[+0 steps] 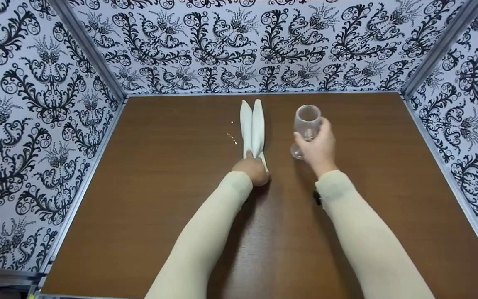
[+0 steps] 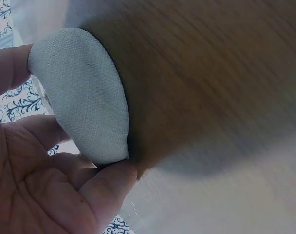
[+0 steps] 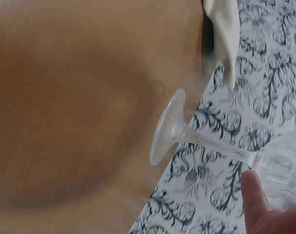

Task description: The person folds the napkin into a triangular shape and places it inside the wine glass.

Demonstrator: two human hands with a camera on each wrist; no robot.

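A pale cloth napkin (image 1: 258, 131), folded into two long pointed ears, extends toward the far side of the table. My left hand (image 1: 252, 170) grips its lower end; in the left wrist view the thumb and fingers curl round the rounded cloth bundle (image 2: 84, 97). To the right, my right hand (image 1: 318, 147) holds a clear stemmed glass (image 1: 306, 118) round its bowl, mouth up. The right wrist view shows the glass's stem and round foot (image 3: 170, 127), with a thumb against the bowl. Part of the napkin (image 3: 225, 34) shows there too, apart from the glass.
Both hands are over a brown wooden table (image 1: 160, 199). Small light specks (image 1: 231, 137) show on it left of the napkin. Patterned black-and-white panels (image 1: 239, 45) in metal frames enclose the back and both sides.
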